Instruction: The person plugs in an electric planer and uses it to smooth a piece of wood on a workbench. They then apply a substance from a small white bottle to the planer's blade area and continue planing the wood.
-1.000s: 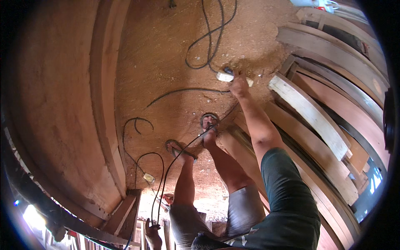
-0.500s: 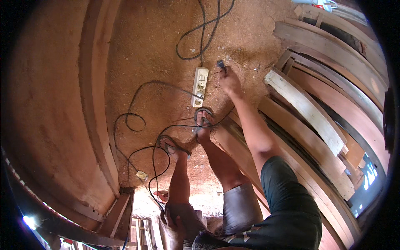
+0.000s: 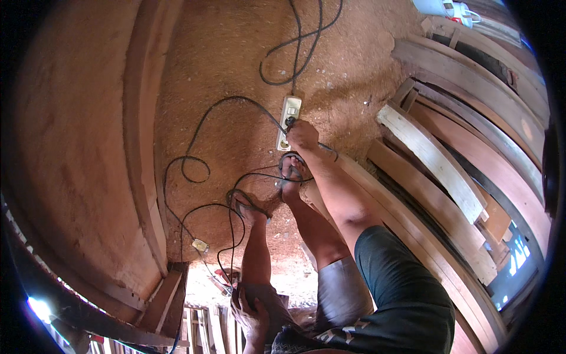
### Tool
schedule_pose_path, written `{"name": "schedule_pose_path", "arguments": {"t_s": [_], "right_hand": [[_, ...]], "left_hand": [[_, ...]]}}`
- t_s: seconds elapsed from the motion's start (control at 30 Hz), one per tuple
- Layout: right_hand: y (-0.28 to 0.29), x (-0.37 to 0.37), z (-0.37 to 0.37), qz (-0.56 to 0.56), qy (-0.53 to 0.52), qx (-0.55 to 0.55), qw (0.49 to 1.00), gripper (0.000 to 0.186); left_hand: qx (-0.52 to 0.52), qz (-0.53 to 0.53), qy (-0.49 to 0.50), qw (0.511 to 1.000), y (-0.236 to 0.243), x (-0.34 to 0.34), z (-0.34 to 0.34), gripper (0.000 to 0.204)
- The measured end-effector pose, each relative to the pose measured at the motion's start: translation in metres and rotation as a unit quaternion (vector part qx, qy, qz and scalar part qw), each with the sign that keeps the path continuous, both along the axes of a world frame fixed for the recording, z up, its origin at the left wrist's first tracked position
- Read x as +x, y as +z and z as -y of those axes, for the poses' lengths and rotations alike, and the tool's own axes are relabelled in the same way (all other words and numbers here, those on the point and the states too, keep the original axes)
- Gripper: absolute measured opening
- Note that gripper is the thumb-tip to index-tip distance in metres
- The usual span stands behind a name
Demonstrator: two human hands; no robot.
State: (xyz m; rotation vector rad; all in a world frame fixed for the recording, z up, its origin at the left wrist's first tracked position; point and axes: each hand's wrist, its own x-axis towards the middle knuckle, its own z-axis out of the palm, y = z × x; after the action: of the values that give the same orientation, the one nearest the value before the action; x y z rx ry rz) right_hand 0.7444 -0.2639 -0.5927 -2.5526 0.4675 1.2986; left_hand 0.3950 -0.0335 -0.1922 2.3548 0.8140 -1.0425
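White in its casing, the power strip (image 3: 293, 104) lies on the dusty floor (image 3: 224, 65) just ahead of our sandalled right foot (image 3: 289, 169). Our right hand (image 3: 302, 136) has its grip closed around a dark plug (image 3: 289, 121) at the strip's socket face. Our left hand (image 3: 250, 311) is near our left knee (image 3: 257, 275), a black cable (image 3: 219, 255) reaching toward it; we cannot tell whether that grip holds it.

power strip (image 3: 292, 110): smooth plastic | cable (image 3: 238, 97): matt, perhaps rubber | boards (image 3: 433, 159): bare wood | floor (image 3: 236, 65): rough, gritty
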Motion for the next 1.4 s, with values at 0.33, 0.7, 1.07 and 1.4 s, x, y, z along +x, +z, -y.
{"name": "schedule_pose_path", "arguments": {"t_s": [0.33,0.7,1.07,1.4], "right_hand": [[0.017,0.007,-0.032,-0.017,-0.005,-0.038,0.999,0.029],[-0.008,0.002,-0.012,-0.020,-0.013,-0.060,0.998,0.028],[-0.021,-0.002,-0.011,0.025,0.003,-0.015,1.000,0.032],[-0.006,0.005,-0.020,0.008,0.001,-0.063,0.998,0.034]], "left_hand": [[0.005,0.001,0.022,1.000,-0.007,-0.019,-0.006,0.058],[0.001,0.016,0.024,1.000,-0.008,-0.022,-0.011,0.061],[-0.009,-0.014,0.050,0.999,-0.004,-0.012,-0.016,0.060],[0.003,-0.022,0.067,0.998,0.010,0.016,-0.022,0.059]]}}
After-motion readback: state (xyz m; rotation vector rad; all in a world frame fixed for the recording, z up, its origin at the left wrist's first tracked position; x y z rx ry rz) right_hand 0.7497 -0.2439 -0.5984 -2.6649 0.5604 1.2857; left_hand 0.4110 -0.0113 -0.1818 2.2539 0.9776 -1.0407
